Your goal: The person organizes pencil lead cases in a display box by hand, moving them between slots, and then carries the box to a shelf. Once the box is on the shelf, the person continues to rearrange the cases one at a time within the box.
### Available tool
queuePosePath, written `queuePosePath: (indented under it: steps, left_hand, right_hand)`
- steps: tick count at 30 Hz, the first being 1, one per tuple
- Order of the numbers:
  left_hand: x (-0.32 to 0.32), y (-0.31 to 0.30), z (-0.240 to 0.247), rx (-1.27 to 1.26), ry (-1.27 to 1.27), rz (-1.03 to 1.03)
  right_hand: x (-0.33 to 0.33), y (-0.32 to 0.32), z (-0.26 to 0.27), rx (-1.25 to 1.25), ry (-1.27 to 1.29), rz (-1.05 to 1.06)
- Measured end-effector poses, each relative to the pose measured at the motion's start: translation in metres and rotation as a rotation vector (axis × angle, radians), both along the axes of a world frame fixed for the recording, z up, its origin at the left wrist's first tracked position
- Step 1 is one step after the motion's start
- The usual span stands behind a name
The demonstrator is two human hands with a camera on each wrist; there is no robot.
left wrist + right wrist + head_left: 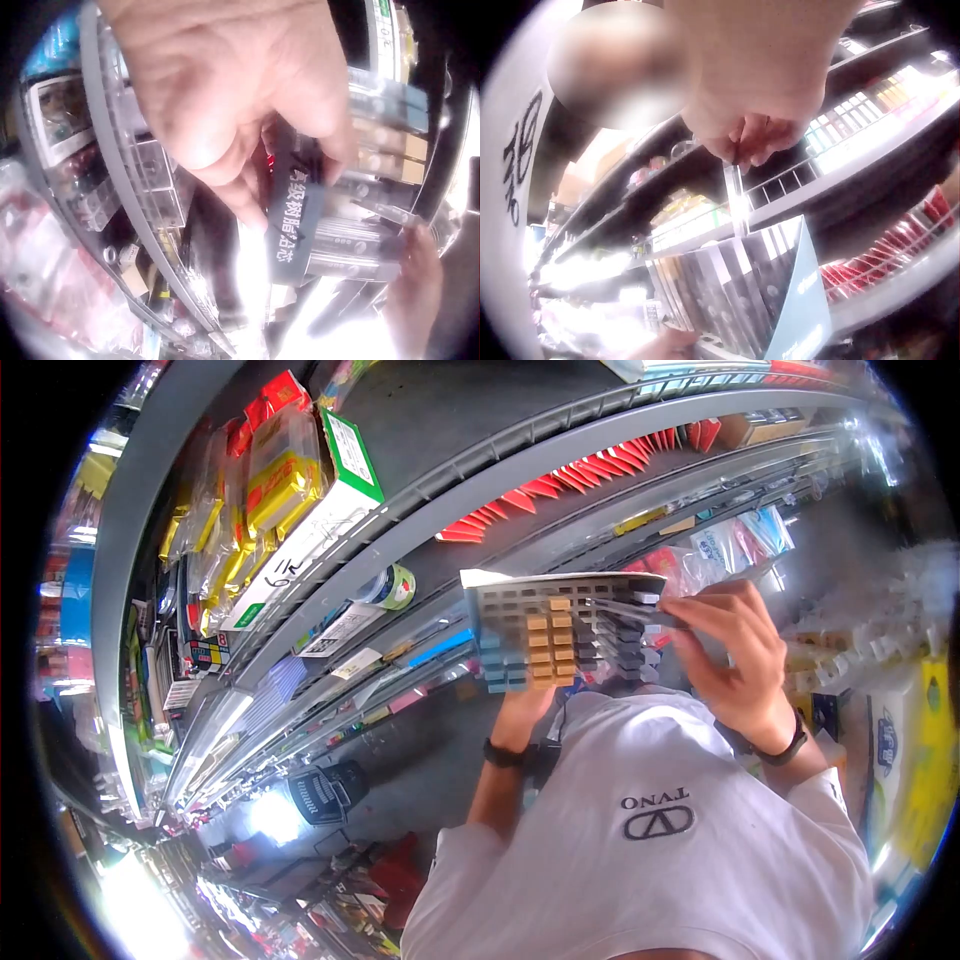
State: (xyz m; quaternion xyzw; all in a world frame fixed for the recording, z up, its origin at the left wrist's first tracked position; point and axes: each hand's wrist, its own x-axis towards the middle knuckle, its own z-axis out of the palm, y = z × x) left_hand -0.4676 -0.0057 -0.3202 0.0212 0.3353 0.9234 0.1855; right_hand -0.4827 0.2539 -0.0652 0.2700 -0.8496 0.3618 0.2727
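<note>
A display box (565, 577) with a slotted rack of slim pencil lead cases is held in front of the white shirt. My left hand (528, 706) grips the box from below, fingers and thumb about its dark printed side (291, 225) in the left wrist view. My right hand (738, 652) pinches the end of one slim clear lead case (736, 199), which stands out above its neighbours in the right wrist view. Tan-capped cases (551, 645) fill the middle columns, with blue-capped cases (495, 670) and dark-capped cases (628, 650) on either side.
Long grey shelves (455, 475) curve past beyond the box. They carry a white and green carton (320, 525) with yellow packets, a row of red packets (590, 468) and a round tub (397, 588). A dark basket (325, 792) stands lower down on the left.
</note>
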Motion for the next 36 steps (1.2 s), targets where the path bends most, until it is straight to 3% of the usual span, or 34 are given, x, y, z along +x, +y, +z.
queuePosePath:
  steps: [9,23,26,36]
  left_hand:
    - [-0.002,0.009,0.037,-0.066,0.076,-0.052]
    - [-0.005,0.017,0.062,-0.167,0.154,-0.027]
    - [-0.005,0.022,0.064,-0.148,0.233,0.035]
    - [-0.004,0.022,0.059,-0.027,0.147,0.04]
  right_hand:
    - [-0.001,-0.01,-0.011,0.151,-0.056,-0.017]
    - [0.0,-0.014,-0.017,0.166,-0.088,0.037]
    - [0.003,-0.014,-0.017,0.189,-0.094,0.062]
    - [0.002,-0.011,-0.023,0.295,-0.042,0.027]
